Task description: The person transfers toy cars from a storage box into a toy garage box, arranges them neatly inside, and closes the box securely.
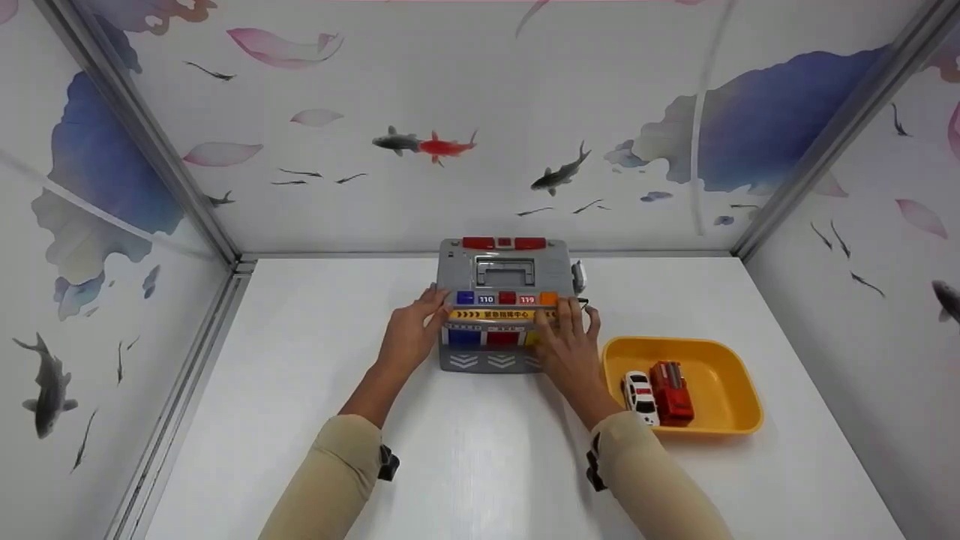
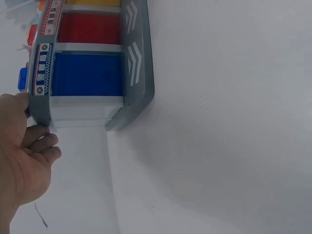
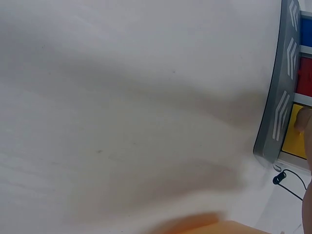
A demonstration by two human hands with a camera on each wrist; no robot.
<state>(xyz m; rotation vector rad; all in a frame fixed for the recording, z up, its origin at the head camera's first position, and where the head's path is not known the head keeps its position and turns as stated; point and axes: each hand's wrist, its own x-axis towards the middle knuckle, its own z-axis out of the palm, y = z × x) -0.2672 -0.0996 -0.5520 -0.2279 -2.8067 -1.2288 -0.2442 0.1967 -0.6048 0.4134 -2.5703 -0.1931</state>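
While the toy garage (image 1: 499, 314) stands central in the head view, steadying it seems unfinished, release not yet done; the police car (image 1: 640, 399) and fire truck (image 1: 672, 394) lie in the yellow tray (image 1: 714, 375) at four o'clock; in the left wrist view, the left hand (image 2: 23, 163) pinches the garage's edge; in the right, the right hand (image 3: 308, 204) touches the yellow door (image 3: 292, 140), grip unclear.

Grey toy station (image 1: 504, 306), blue-red-yellow front panels (image 1: 502, 338), upright on white table (image 1: 472, 450).

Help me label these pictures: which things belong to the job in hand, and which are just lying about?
Job in hand, it seems:
toy garage
left hand, touching it
right hand, touching it

Apparently lying about:
yellow tray
white car
red truck
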